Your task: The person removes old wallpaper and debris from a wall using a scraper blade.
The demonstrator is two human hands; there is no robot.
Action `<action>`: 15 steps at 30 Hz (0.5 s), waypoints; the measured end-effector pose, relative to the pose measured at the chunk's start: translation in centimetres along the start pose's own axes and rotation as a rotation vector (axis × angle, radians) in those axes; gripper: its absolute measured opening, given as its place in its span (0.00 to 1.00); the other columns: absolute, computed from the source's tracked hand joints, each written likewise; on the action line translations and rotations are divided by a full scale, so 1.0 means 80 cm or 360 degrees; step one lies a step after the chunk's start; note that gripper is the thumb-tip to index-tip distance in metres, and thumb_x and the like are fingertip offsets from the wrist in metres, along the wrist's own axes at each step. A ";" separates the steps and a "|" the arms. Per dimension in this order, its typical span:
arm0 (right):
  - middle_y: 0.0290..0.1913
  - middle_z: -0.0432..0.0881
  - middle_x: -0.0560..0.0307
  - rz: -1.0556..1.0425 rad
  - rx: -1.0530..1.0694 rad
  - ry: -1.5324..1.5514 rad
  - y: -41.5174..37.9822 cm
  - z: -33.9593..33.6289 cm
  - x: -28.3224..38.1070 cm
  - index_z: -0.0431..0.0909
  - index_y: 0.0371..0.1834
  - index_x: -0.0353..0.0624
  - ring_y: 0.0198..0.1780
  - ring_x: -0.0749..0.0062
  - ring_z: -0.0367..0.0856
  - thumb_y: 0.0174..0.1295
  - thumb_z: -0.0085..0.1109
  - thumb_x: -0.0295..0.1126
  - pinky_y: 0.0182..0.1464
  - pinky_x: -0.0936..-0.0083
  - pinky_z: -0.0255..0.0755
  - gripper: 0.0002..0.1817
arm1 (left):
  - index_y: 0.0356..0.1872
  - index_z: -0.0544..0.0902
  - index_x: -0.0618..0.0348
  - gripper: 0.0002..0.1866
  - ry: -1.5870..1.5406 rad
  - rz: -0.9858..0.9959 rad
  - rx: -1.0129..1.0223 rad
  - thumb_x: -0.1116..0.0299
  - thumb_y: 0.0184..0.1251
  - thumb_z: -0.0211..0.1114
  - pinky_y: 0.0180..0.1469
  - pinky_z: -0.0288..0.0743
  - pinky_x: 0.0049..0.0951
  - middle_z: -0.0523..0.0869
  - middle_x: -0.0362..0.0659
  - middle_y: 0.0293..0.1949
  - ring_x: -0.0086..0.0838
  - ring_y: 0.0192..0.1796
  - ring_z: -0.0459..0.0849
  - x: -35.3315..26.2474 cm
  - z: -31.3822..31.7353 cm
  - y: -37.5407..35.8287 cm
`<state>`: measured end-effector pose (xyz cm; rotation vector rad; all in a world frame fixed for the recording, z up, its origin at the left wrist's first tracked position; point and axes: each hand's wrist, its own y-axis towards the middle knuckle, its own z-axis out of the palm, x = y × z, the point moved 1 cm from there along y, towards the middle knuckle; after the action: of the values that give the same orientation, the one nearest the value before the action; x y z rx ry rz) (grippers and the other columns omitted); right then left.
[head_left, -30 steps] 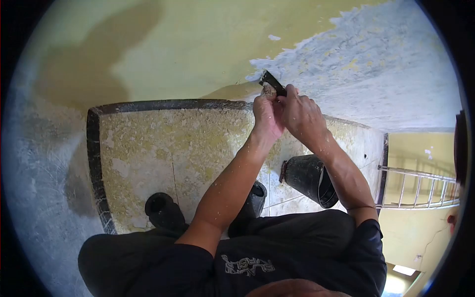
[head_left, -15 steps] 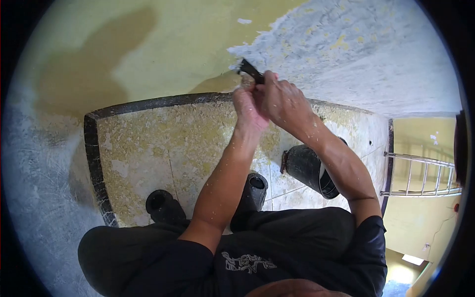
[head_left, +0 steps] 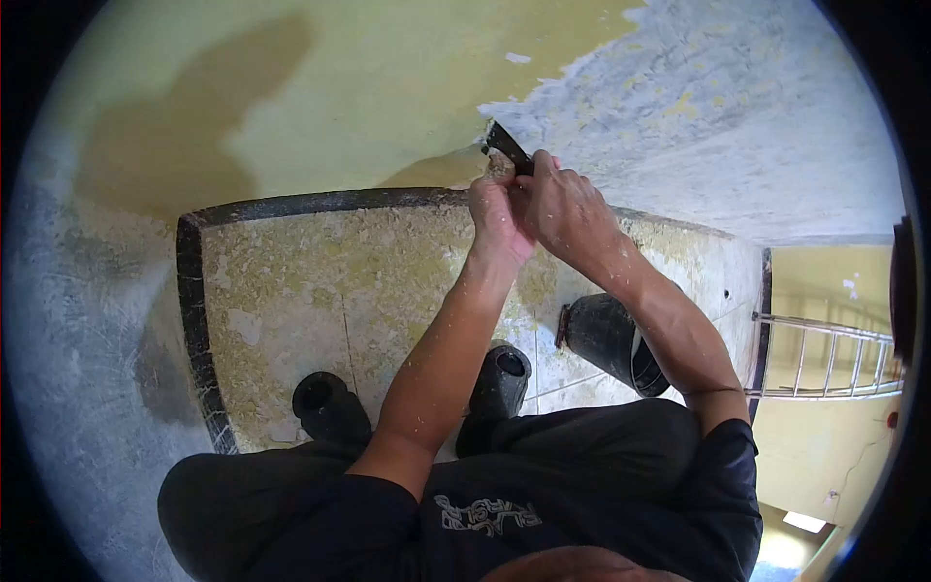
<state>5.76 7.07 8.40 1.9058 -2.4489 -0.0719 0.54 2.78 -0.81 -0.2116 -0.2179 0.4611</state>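
Both my hands grip a black scraper pressed against the wall. My left hand is closed around the lower part of the handle. Beside it, my right hand is closed over the handle too. The blade tip sits at the border between the yellow paint and the scraped grey plaster. Paint dust speckles both forearms.
Below lies a tiled floor littered with yellow paint flakes and edged by a dark skirting. A black bucket lies by my right arm. My two dark boots stand on the tiles. A metal ladder is at the right.
The scraper and both hands shifted left along the paint edge, then came back slightly to the right and down. The grip stays the same.
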 end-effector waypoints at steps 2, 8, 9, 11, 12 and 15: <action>0.24 0.80 0.37 0.0029 0.0023 -0.0004 0.001 -0.006 -0.008 0.66 0.35 0.35 0.29 0.42 0.83 0.70 0.47 0.35 0.32 0.52 0.77 0.12 | 0.44 0.80 0.69 0.19 -0.0014 -0.0002 0.0022 0.63 0.67 0.47 0.52 0.78 0.36 0.85 0.52 0.42 0.39 0.45 0.84 0.007 0.001 0.011; 0.25 0.81 0.37 -0.0033 -0.0026 -0.0047 -0.005 -0.012 -0.010 0.67 0.36 0.36 0.30 0.42 0.83 0.70 0.48 0.34 0.31 0.53 0.77 0.11 | 0.43 0.80 0.68 0.19 0.0007 0.0050 -0.0092 0.61 0.68 0.47 0.52 0.78 0.37 0.85 0.52 0.40 0.38 0.44 0.84 0.018 0.012 0.008; 0.25 0.81 0.37 -0.0159 -0.0133 -0.0043 -0.008 -0.008 -0.009 0.67 0.37 0.36 0.30 0.42 0.84 0.70 0.48 0.34 0.31 0.53 0.78 0.11 | 0.43 0.80 0.68 0.19 0.0056 0.0133 -0.0148 0.61 0.68 0.47 0.52 0.78 0.37 0.85 0.52 0.40 0.38 0.44 0.84 0.014 0.012 0.004; 0.25 0.81 0.38 -0.0098 -0.0111 -0.0074 -0.001 0.003 -0.006 0.67 0.37 0.36 0.30 0.43 0.84 0.70 0.47 0.34 0.31 0.54 0.78 0.11 | 0.43 0.80 0.69 0.20 -0.0106 0.0052 0.0103 0.62 0.68 0.46 0.55 0.77 0.39 0.85 0.53 0.41 0.40 0.46 0.84 -0.005 -0.005 0.005; 0.25 0.81 0.37 -0.0037 -0.0019 -0.0028 0.004 -0.003 -0.003 0.67 0.37 0.36 0.30 0.43 0.84 0.70 0.47 0.34 0.31 0.54 0.78 0.11 | 0.43 0.80 0.69 0.20 -0.0076 0.0061 0.0047 0.62 0.67 0.47 0.54 0.78 0.39 0.85 0.53 0.41 0.40 0.46 0.84 -0.004 -0.004 0.009; 0.25 0.81 0.36 0.0028 0.0112 0.0001 0.002 -0.016 -0.005 0.66 0.38 0.36 0.30 0.41 0.84 0.70 0.47 0.35 0.33 0.53 0.78 0.11 | 0.43 0.80 0.68 0.19 -0.0005 0.0045 -0.0071 0.62 0.67 0.47 0.52 0.80 0.37 0.85 0.53 0.41 0.40 0.44 0.84 0.016 0.004 0.014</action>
<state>5.75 7.53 9.70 1.9107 -2.4996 0.0156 1.10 4.36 -0.56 -0.2578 -0.2286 0.4850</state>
